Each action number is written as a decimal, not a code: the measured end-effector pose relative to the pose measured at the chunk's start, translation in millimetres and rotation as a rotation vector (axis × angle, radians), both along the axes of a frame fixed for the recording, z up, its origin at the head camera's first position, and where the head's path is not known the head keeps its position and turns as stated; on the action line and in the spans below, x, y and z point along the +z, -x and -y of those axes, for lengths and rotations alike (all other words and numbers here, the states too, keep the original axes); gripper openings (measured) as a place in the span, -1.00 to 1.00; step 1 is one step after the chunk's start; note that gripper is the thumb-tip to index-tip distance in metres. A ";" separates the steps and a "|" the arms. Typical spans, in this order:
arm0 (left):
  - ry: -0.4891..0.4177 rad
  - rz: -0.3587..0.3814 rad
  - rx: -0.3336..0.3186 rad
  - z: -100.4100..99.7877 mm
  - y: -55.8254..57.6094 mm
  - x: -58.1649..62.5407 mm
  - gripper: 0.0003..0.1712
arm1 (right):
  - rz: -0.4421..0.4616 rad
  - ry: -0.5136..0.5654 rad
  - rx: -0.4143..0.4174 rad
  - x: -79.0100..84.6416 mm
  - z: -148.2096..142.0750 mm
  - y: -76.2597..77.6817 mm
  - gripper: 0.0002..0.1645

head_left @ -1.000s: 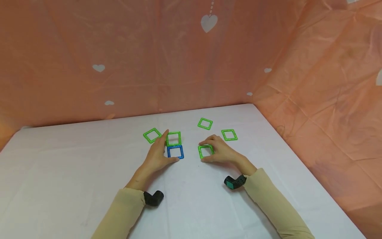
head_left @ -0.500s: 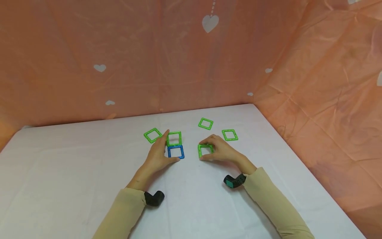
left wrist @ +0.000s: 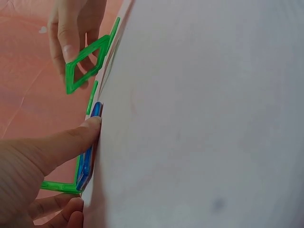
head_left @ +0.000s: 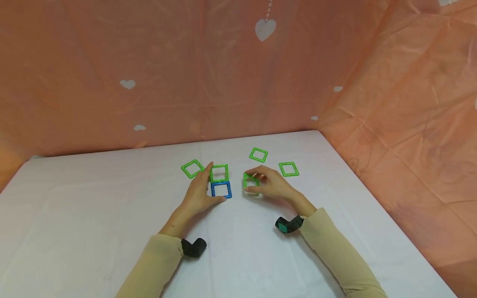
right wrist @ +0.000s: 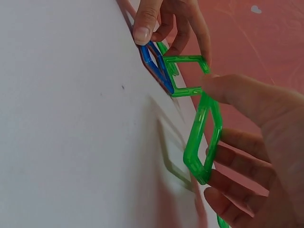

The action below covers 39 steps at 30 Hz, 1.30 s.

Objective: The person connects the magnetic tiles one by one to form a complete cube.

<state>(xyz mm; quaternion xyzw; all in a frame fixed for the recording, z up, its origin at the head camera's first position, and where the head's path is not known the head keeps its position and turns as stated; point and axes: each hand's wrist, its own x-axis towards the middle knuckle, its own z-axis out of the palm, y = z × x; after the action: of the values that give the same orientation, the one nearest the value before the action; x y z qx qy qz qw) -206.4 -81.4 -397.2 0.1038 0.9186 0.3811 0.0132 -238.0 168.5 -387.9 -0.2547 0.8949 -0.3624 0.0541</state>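
In the head view, my left hand (head_left: 196, 194) steadies two square magnetic tile frames. Its thumb presses the near edge of a blue magnetic tile (head_left: 230, 189) lying flat, while a finger reaches the far corner of a green magnetic tile (head_left: 227, 173). This green tile stands upright along the blue one's far edge in the right wrist view. To the right, my right hand (head_left: 272, 182) pinches another green magnetic tile (right wrist: 192, 152) between thumb and fingers. That tile is tilted and raised off the white tabletop, its shadow below it, with a gap between it and the blue tile.
Three loose green tiles lie flat: one by the left fingers (head_left: 186, 173), one at the back (head_left: 261, 150) and one right of the right hand (head_left: 287, 163). An orange cloth (head_left: 223, 74) with white hearts hangs behind and right of the white table (head_left: 93, 215).
My right hand has lifted its green tile off the table, tilting it and bringing it slightly left toward the blue tile. The left hand stays in place.
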 end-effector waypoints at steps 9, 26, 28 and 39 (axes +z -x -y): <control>-0.003 0.004 0.001 -0.2 0.0 -0.8 0.26 | -0.025 0.057 0.025 1.7 5.3 0.1 -0.38; -0.007 -0.016 0.000 -0.3 -1.7 -0.1 0.26 | 0.010 0.156 -0.010 -2.7 12.8 1.7 -0.43; -0.008 -0.019 -0.002 -0.2 -1.7 0.0 0.25 | 0.012 0.171 -0.008 -2.7 14.2 2.1 -0.42; -0.002 -0.006 0.011 -1.1 -2.3 0.1 0.26 | 0.013 0.234 0.019 -1.8 19.5 2.8 -0.39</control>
<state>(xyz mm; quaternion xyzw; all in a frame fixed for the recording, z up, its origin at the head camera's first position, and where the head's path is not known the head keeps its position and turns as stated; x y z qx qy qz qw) -204.1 -80.3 -397.1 0.0999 0.9188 0.3818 0.0081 -240.9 148.9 -389.7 -0.2654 0.8436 -0.4656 0.0332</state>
